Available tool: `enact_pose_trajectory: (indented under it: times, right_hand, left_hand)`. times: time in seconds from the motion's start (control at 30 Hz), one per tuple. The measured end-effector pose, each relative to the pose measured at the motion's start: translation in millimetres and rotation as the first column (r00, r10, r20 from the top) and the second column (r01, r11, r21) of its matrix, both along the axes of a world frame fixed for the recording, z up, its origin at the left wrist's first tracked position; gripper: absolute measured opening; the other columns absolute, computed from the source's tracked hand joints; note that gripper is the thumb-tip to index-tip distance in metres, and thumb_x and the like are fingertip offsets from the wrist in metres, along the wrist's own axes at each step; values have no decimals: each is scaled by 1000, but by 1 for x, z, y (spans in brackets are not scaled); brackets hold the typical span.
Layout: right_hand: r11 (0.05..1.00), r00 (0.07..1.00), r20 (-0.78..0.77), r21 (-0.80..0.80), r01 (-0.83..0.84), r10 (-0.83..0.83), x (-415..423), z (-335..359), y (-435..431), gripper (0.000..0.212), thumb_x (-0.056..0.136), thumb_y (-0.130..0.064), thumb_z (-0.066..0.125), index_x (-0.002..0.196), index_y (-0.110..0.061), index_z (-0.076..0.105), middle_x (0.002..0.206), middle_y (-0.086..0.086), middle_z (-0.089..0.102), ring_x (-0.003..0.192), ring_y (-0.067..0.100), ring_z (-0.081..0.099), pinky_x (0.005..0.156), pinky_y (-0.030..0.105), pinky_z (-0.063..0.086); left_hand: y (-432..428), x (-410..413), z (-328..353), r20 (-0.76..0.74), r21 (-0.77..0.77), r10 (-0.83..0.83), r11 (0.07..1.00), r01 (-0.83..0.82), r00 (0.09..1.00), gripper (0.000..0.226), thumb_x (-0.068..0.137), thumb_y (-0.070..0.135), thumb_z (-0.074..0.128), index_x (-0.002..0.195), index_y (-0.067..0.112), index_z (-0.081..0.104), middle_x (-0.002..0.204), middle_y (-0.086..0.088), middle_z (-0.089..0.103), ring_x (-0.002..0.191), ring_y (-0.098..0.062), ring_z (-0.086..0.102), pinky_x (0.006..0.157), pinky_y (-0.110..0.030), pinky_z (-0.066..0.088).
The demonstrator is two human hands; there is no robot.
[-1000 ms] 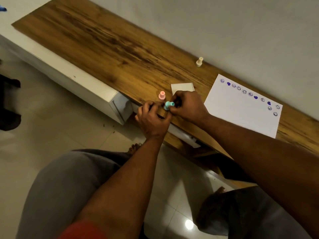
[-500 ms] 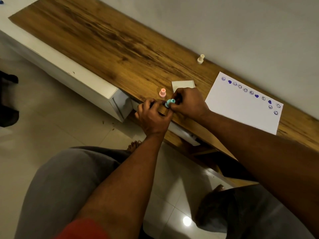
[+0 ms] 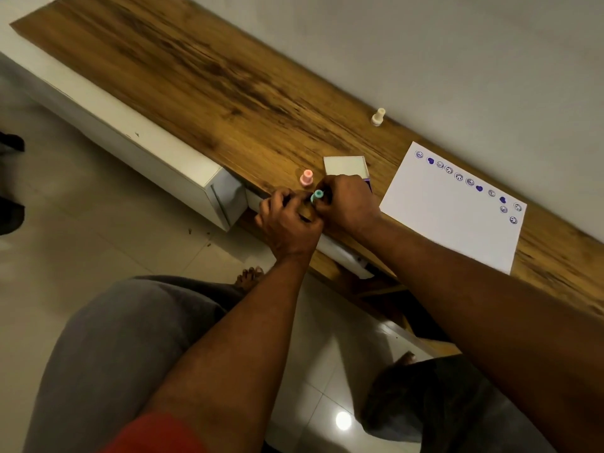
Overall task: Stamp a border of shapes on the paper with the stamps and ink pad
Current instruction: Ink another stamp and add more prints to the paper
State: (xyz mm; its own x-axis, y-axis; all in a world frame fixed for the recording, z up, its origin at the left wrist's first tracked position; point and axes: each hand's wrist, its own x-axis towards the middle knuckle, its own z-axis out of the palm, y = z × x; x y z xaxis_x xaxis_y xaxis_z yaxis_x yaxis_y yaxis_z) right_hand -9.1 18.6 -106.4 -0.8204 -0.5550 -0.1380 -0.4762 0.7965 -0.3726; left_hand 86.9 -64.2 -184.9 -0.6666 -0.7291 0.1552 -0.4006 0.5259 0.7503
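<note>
Gripping the teal stamp [image 3: 316, 195] unchanged, right hand [image 3: 346, 201] and closed left hand [image 3: 287, 220] stay together, paper [image 3: 451, 220] border unfinished to their right.

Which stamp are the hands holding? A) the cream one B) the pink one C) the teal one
C: the teal stamp sits between the left hand and right hand, while the pink stamp and cream stamp stand alone on the wood.
</note>
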Motion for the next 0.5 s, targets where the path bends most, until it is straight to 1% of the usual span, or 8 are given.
enact_pose_trajectory:
  times: [0.1, 0.17, 0.27, 0.33, 0.4, 0.43, 0.5]
  right_hand:
    - [999, 1000, 6, -46, 25, -25, 4, -2, 1, 27, 90, -33, 75, 113, -19, 74, 105, 2, 76, 94, 18, 70, 81, 27, 51]
    - [995, 998, 35, -83, 48, -45, 4, -3, 2, 28, 88, -35, 76, 113, -21, 74, 104, -1, 75, 95, 16, 69, 82, 26, 50]
    - [972, 991, 110, -212, 100, -78, 5, -5, 8, 34, 86, -47, 77, 112, -25, 72, 98, -9, 71, 90, 7, 66, 79, 22, 52]
    - [946, 985, 139, -294, 137, -100, 6, -6, 15, 41, 88, -52, 75, 118, -25, 69, 106, -8, 72, 94, 6, 66, 84, 22, 54]
    - [935, 985, 134, -322, 149, -111, 4, -5, 25, 38, 90, -49, 73, 121, -27, 68, 113, -7, 72, 97, 7, 67, 90, 27, 56]
    - [933, 986, 125, -328, 148, -112, 2, -4, 30, 35, 92, -46, 72, 121, -28, 69, 114, -7, 72, 97, 6, 67, 90, 28, 57]
    - [928, 988, 107, -342, 146, -116, -4, 0, 41, 30, 93, -41, 72, 121, -30, 68, 115, -7, 72, 95, 5, 66, 85, 24, 57]
  left_hand:
    - [-1, 0, -1, -3, 0, 8, 1000, -8, 1000, 32, 77, 42, 79, 105, 27, 79, 119, -1, 66, 113, -32, 56, 93, -47, 43]
    - [-3, 0, -2, -5, -3, -1, 1000, 1, 1000, 33, 78, 45, 76, 106, 28, 79, 120, -1, 66, 114, -31, 56, 95, -48, 43]
    - [-9, 3, -3, -5, -25, -10, 1000, 10, 1000, 36, 82, 53, 70, 107, 29, 78, 120, -1, 65, 116, -29, 55, 97, -47, 41]
    - [-16, 4, -4, -6, -37, 23, 999, -23, 1000, 36, 85, 56, 71, 107, 29, 78, 121, 0, 65, 119, -27, 54, 99, -46, 40]
    - [-25, 2, -4, 17, -48, 53, 997, -52, 998, 35, 85, 58, 73, 108, 32, 77, 125, 0, 62, 123, -26, 51, 101, -44, 37]
    - [-29, 0, -3, 35, -59, 64, 996, -62, 997, 35, 85, 59, 72, 109, 33, 76, 128, 1, 61, 126, -26, 50, 102, -42, 34]
    - [-37, -6, 1, 64, -82, 92, 993, -86, 994, 35, 86, 59, 70, 111, 34, 75, 133, 0, 59, 130, -27, 47, 101, -37, 25]
